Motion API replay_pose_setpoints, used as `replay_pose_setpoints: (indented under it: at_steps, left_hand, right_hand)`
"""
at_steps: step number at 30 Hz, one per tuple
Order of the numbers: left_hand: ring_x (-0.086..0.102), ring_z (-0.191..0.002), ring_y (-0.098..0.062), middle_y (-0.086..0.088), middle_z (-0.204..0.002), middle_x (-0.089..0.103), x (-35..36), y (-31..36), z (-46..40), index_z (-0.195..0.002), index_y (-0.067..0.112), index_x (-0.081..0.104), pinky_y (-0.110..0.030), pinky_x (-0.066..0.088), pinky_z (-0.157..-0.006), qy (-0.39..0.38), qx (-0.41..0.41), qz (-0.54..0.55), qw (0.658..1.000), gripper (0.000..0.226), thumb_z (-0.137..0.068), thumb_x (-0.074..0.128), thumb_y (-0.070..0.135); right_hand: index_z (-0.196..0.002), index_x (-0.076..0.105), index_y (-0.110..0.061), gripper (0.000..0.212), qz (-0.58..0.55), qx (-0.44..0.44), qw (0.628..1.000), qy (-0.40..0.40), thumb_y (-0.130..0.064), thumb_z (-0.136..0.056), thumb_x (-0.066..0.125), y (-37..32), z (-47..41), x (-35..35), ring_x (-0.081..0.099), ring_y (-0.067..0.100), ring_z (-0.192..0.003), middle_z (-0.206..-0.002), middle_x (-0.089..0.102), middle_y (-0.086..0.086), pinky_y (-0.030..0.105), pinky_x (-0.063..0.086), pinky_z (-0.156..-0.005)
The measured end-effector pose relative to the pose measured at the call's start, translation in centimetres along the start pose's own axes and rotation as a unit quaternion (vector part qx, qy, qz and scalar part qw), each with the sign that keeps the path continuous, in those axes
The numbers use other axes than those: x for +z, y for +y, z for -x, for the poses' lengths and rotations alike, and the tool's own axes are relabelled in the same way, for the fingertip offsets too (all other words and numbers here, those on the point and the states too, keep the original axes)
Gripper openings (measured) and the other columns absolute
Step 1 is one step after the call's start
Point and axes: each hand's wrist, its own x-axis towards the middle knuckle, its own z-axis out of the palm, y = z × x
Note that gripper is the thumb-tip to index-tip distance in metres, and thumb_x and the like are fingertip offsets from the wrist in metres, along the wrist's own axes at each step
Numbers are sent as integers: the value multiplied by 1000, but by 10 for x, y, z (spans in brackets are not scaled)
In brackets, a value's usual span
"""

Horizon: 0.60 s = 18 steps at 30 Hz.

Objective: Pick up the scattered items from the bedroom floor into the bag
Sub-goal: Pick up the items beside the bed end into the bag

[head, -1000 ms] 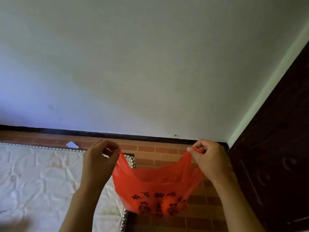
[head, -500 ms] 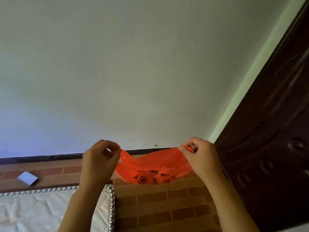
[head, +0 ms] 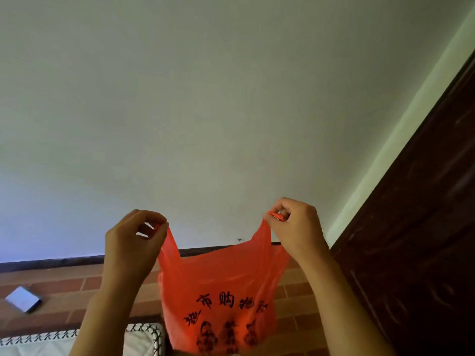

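Head view: an orange-red plastic bag [head: 226,291] is held up in front of the body, hung between two raised hands. One handle loop is pinched by the left hand [head: 133,240] between thumb and curled fingers; the other loop is pinched by the right hand [head: 295,224] in the same manner, with a bit of orange plastic seen bunched inside the fingers. The two handles are drawn apart, so that the upper edge of the bag is stretched into a shallow dip between the hands. Black printed characters and figures are seen on the lower half of the bag, which hangs down to the bottom edge of the frame. Whether anything lies inside the bag cannot be told.

Behind the bag, a floor of reddish brick-pattern tiles [head: 64,286] is seen, bounded by a dark skirting strip at the foot of a pale wall [head: 205,111]. A small flat pale card-like item [head: 23,299] lies on the tiles at the far left, well apart from the bag. A white mattress [head: 51,346] with a black-and-white patterned edge is seen at the lower left, just beside the bag's lower left side. Dark wooden furniture [head: 424,240] fills the right side.
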Motion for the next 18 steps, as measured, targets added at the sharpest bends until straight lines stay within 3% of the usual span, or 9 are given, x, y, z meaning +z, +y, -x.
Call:
replay_pose_setpoints:
  at_steps: [6,10,13,18]
  left_hand:
    - [67,-71,-11,5,-82,71,57,-10,-63,-79,24,71,-20,50,-61,19,-13,-48,999,32,-81,80,-6]
    - [66,-73,-12,9,-75,69,83,-14,-94,-82,20,74,-13,49,-64,46,-28,-83,995,27,-80,81,-6]
    - [66,-73,-11,13,-87,69,95,-21,-110,-82,20,74,-13,48,-64,62,-39,-94,993,28,-79,81,-7]
    - [66,-68,-10,12,-86,69,97,-38,-139,-82,20,74,-12,48,-65,89,-68,-117,987,27,-80,80,-6]
  right_hand:
    - [-73,70,-21,18,-23,-21,999,-31,-20,-84,85,37,-104,37,61,10,-54,-56,60,-10,37,58,-57]
    - [-72,70,-21,19,-51,-33,997,-50,-19,-82,85,56,-164,62,60,9,-54,-55,60,-10,33,55,-57]
    - [-71,69,-21,19,-73,-48,994,-73,-18,-82,85,66,-198,85,60,8,-53,-55,60,-10,30,52,-56]
    - [-72,70,-20,19,-105,-73,986,-110,-23,-83,85,64,-232,125,57,13,-52,-55,59,-7,25,45,-52]
